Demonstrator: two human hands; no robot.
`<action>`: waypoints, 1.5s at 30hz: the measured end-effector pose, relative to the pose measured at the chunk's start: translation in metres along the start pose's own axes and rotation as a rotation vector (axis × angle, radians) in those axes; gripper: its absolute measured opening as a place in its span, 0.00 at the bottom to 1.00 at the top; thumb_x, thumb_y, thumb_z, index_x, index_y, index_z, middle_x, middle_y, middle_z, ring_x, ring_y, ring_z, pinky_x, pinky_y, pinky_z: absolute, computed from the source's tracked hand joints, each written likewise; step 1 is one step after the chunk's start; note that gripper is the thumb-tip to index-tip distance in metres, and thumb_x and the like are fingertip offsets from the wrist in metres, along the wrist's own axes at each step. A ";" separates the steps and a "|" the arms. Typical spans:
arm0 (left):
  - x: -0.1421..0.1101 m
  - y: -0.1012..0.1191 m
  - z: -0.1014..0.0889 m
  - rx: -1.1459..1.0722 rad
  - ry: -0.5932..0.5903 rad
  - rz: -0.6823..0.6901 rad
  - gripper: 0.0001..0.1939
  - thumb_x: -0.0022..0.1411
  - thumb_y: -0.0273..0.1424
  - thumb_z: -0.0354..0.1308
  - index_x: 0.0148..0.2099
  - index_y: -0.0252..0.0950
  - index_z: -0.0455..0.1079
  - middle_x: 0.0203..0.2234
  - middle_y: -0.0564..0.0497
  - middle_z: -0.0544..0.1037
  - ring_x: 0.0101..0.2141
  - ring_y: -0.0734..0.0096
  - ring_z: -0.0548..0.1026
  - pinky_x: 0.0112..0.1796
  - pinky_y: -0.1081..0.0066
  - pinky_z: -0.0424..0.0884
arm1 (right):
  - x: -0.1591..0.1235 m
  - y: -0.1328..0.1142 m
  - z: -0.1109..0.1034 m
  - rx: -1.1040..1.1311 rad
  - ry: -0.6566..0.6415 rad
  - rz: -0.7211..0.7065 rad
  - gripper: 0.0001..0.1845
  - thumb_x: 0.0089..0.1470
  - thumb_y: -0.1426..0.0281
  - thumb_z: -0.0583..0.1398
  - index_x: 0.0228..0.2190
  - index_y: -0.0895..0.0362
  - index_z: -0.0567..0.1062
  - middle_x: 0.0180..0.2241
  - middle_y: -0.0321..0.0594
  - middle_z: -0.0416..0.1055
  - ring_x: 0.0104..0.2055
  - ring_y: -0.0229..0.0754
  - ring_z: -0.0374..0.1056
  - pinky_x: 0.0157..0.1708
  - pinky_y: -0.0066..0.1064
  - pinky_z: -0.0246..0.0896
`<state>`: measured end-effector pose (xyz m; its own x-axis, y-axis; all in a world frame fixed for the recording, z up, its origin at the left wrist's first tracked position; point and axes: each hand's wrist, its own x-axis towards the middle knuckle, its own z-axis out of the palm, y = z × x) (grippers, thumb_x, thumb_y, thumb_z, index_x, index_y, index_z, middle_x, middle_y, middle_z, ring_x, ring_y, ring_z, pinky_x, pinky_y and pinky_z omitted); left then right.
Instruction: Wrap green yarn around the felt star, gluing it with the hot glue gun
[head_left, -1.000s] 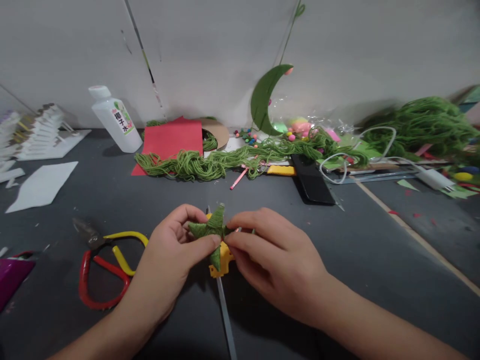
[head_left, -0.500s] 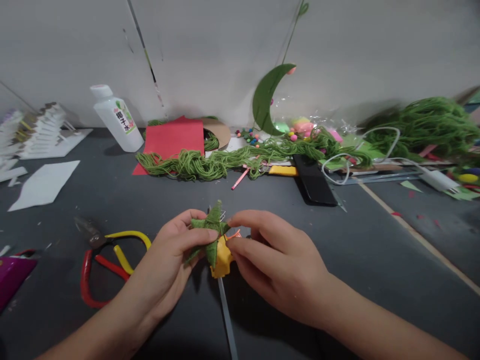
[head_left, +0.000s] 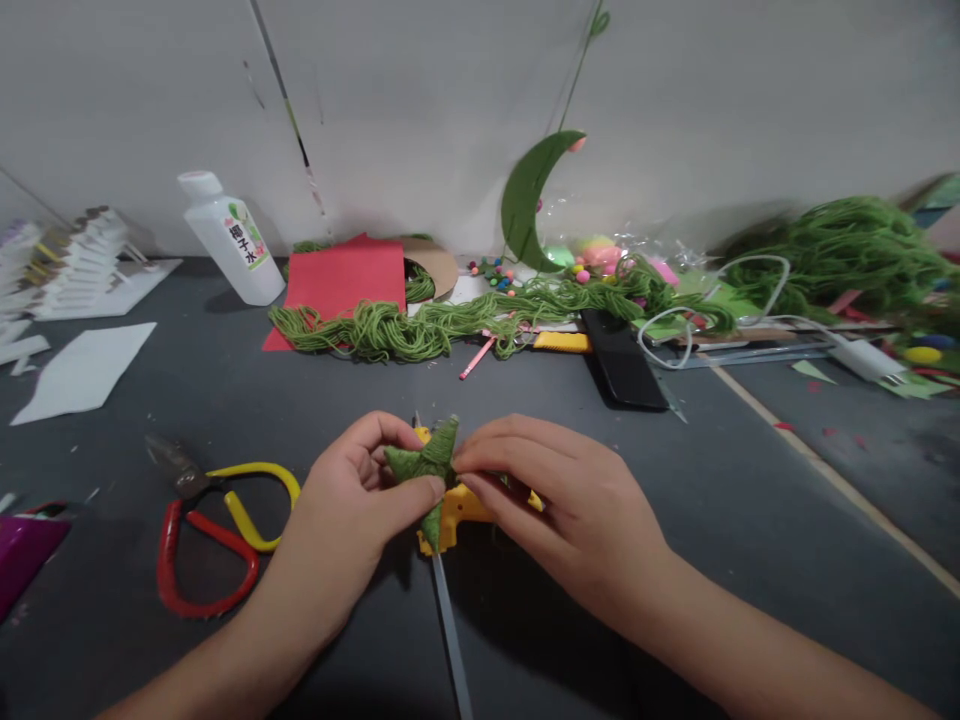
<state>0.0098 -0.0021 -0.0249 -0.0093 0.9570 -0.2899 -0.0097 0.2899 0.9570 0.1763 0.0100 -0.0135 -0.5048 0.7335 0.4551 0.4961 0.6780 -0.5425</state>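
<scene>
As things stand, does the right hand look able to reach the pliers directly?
Probably not: the left hand, holding the green star, and its forearm lie between the right hand and the pliers.

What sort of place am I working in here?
Most likely a craft worktable, judging by the loose green yarn, the green crescent and the hand-held green star-shaped piece.

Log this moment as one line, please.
left hand: holding green star | right hand: fingers at star's right edge | behind star: yellow tool | further left: red-and-yellow-handled pliers
</scene>
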 end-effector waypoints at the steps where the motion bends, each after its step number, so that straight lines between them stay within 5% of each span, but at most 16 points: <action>1: 0.000 0.000 0.001 0.013 -0.008 -0.003 0.11 0.47 0.23 0.62 0.31 0.38 0.63 0.18 0.61 0.67 0.21 0.81 0.64 0.23 0.82 0.61 | 0.001 0.000 0.000 0.013 -0.015 0.036 0.06 0.54 0.76 0.57 0.29 0.59 0.74 0.29 0.38 0.73 0.31 0.35 0.68 0.32 0.24 0.60; 11: 0.000 -0.001 0.005 -0.037 -0.060 -0.033 0.11 0.46 0.23 0.62 0.30 0.37 0.62 0.16 0.62 0.66 0.20 0.82 0.63 0.22 0.83 0.60 | 0.008 0.000 -0.004 0.261 -0.104 0.500 0.06 0.49 0.75 0.58 0.23 0.58 0.74 0.21 0.33 0.71 0.22 0.34 0.64 0.21 0.22 0.56; 18: 0.001 -0.003 0.005 -0.144 -0.061 -0.085 0.12 0.48 0.23 0.61 0.33 0.38 0.61 0.19 0.61 0.68 0.22 0.80 0.65 0.24 0.81 0.63 | 0.000 0.000 -0.002 -0.027 -0.022 -0.009 0.06 0.53 0.75 0.56 0.28 0.60 0.75 0.31 0.41 0.69 0.32 0.37 0.65 0.33 0.26 0.58; 24: 0.001 0.000 0.004 -0.247 -0.061 -0.175 0.14 0.46 0.22 0.60 0.34 0.38 0.61 0.21 0.58 0.71 0.23 0.76 0.68 0.24 0.77 0.65 | -0.001 -0.003 -0.001 -0.042 -0.081 -0.038 0.07 0.52 0.78 0.56 0.27 0.60 0.75 0.31 0.40 0.67 0.30 0.34 0.62 0.29 0.24 0.57; 29: 0.002 -0.002 0.003 -0.168 -0.041 -0.092 0.12 0.46 0.22 0.61 0.32 0.37 0.62 0.18 0.61 0.67 0.21 0.81 0.64 0.23 0.81 0.62 | 0.001 -0.003 -0.003 0.022 -0.030 -0.013 0.06 0.51 0.78 0.58 0.28 0.61 0.75 0.31 0.39 0.66 0.31 0.34 0.63 0.30 0.23 0.58; 36: 0.000 -0.004 0.001 -0.125 -0.116 -0.092 0.11 0.46 0.23 0.61 0.31 0.37 0.62 0.19 0.60 0.68 0.22 0.80 0.65 0.25 0.79 0.62 | 0.003 0.000 -0.002 0.112 -0.011 0.153 0.05 0.50 0.78 0.59 0.25 0.60 0.74 0.27 0.37 0.70 0.29 0.33 0.65 0.29 0.23 0.57; 41: 0.001 -0.007 0.003 -0.157 -0.148 -0.088 0.12 0.47 0.23 0.62 0.32 0.38 0.61 0.20 0.60 0.68 0.23 0.79 0.64 0.26 0.78 0.61 | 0.006 -0.001 -0.003 0.206 -0.025 0.414 0.05 0.47 0.77 0.59 0.23 0.59 0.74 0.23 0.34 0.70 0.25 0.33 0.63 0.25 0.23 0.54; 45: 0.002 -0.008 0.003 -0.105 -0.206 -0.061 0.12 0.47 0.25 0.62 0.31 0.38 0.61 0.20 0.60 0.67 0.23 0.79 0.64 0.25 0.78 0.60 | 0.011 0.003 -0.010 0.474 -0.166 0.656 0.05 0.45 0.75 0.59 0.20 0.59 0.73 0.18 0.31 0.66 0.21 0.30 0.58 0.21 0.22 0.51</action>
<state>0.0124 -0.0028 -0.0331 0.1988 0.9232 -0.3291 -0.1079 0.3543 0.9289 0.1793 0.0205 -0.0038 -0.3323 0.9315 -0.1482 0.3941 -0.0056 -0.9190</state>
